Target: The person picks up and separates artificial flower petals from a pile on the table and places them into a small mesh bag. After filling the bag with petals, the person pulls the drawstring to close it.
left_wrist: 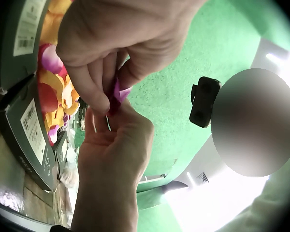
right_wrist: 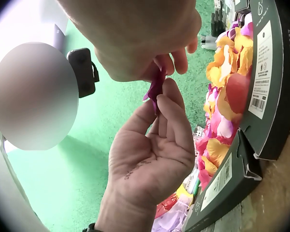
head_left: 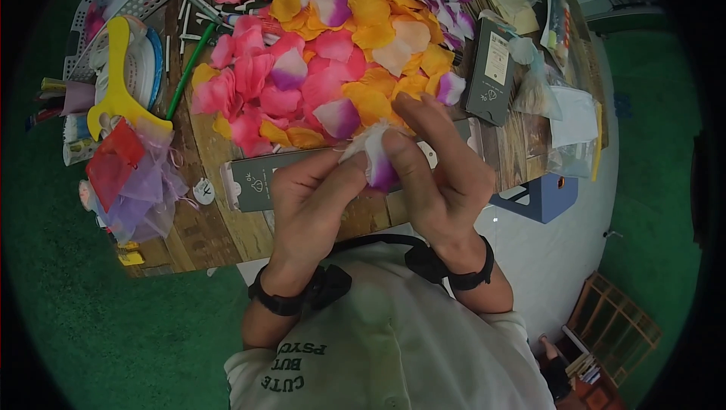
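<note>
Both hands meet at a white and purple petal (head_left: 382, 172) in front of the petal pile, near the table's front edge. The left hand (head_left: 314, 202) pinches its left side between thumb and fingers. On the other side, the right hand (head_left: 442, 179) pinches it, with one finger extended toward the pile. In the left wrist view the purple petal (left_wrist: 119, 93) shows between the fingertips of both hands; in the right wrist view the petal (right_wrist: 156, 89) looks darker and folded. Fingers hide part of it.
Pink petals (head_left: 249, 69) and orange petals (head_left: 369, 13) cover the middle of the table. A dark box (head_left: 490, 69) stands right; another box (head_left: 257, 183) lies partly behind the hands. At left are a yellow holder (head_left: 117, 92), mesh bags (head_left: 147, 191) and a green pen (head_left: 189, 69).
</note>
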Demonstrator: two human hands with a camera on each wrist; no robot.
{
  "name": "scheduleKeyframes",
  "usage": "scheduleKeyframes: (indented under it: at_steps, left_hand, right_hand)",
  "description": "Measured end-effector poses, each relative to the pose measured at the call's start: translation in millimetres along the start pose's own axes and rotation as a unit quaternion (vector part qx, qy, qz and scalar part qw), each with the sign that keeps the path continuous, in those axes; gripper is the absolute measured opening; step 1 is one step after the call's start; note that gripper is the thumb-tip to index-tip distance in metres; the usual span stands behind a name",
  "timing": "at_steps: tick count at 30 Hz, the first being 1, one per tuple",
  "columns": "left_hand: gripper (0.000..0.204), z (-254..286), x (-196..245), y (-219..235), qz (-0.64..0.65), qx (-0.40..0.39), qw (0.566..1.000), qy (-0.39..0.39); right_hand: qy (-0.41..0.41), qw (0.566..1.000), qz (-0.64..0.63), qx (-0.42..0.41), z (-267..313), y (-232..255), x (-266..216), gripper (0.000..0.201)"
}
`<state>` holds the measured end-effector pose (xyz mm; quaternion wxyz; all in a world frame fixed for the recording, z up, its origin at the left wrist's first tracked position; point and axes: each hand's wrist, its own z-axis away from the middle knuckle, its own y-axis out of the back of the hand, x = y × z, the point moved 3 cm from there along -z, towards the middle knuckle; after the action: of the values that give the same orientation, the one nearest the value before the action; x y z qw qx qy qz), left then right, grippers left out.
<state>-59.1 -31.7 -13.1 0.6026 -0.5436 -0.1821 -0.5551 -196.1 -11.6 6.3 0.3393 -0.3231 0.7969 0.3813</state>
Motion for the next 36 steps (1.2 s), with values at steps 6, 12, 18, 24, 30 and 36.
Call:
scheduleKeyframes:
  at_steps: [6, 12, 18, 24, 30, 36]
  left_hand:
    - [0.025, 1.1, -1.0, -2.1, 0.006, -0.007, 1.000, 0.021]
    - [0.028, 2.2, -2.3, -2.6, -0.028, -0.031, 0.999, 0.014]
    - [0.024, -0.6, -6.1, -0.2, -0.039, -0.008, 0.999, 0.024]
    - [0.022, -1.8, -6.9, 1.5, -0.078, -0.034, 0.996, 0.003]
    - [0.020, 2.8, 1.3, 1.3, -0.296, -0.018, 0.952, -0.075]
    - [0.027, 7.6, 15.0, -15.2, -0.469, 0.011, 0.826, -0.313]
  right_hand:
    - [-0.182, 0.980, -0.054, -0.058, 6.9, 2.3, 2.0, 0.023]
    - [-0.043, 0.999, -0.012, -0.031, 5.2, 0.3, 4.0, 0.017]
    - [-0.097, 0.993, -0.050, -0.053, 7.6, 6.0, 5.6, 0.017]
    - [-0.159, 0.976, -0.098, -0.109, 4.8, 10.9, 11.2, 0.023]
    - [-0.126, 0.963, -0.083, -0.222, 0.2, 16.2, 13.9, 0.023]
    - [-0.009, 0.980, -0.098, -0.173, -0.7, 18.8, 14.9, 0.020]
